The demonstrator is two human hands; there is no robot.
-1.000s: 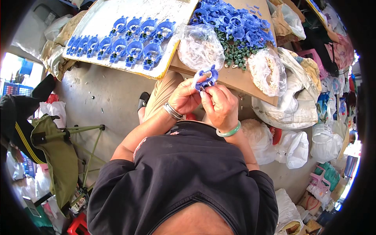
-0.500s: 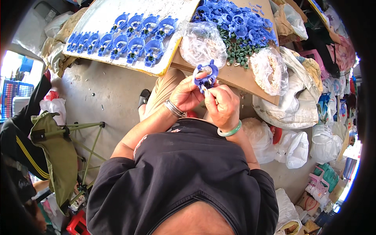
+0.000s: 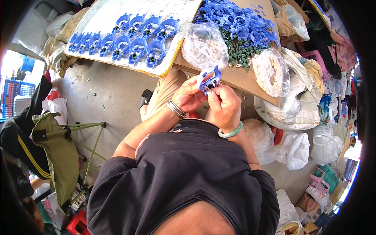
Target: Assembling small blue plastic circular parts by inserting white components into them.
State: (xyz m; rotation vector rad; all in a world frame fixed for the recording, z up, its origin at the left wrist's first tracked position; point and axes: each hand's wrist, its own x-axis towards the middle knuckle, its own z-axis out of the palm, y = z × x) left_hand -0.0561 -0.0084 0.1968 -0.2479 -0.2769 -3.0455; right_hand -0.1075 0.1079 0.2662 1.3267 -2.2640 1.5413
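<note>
A blue plastic ring-shaped toy part (image 3: 215,75) is held up in front of me, just off the table's near edge. My left hand (image 3: 188,95) grips its left side, thumb and fingers closed on it. My right hand (image 3: 226,102) pinches at the part's lower end; a small pale piece seems to be between the fingertips, too small to name. On the white board (image 3: 117,66), several blue parts of the same kind (image 3: 155,52) stand in two rows, with small dark and pale bits inside.
Loose blue parts (image 3: 239,23) and dark green pieces (image 3: 239,51) are heaped on the cardboard (image 3: 250,84). Two clear bags of small pale pieces (image 3: 205,45) (image 3: 270,72) lie beside them. A green folding stool (image 3: 58,156) stands left; white sacks (image 3: 290,111) crowd the right.
The blue part has tilted and turned slightly to the right in my hands. My right fingertips have shifted a little at its lower end.
</note>
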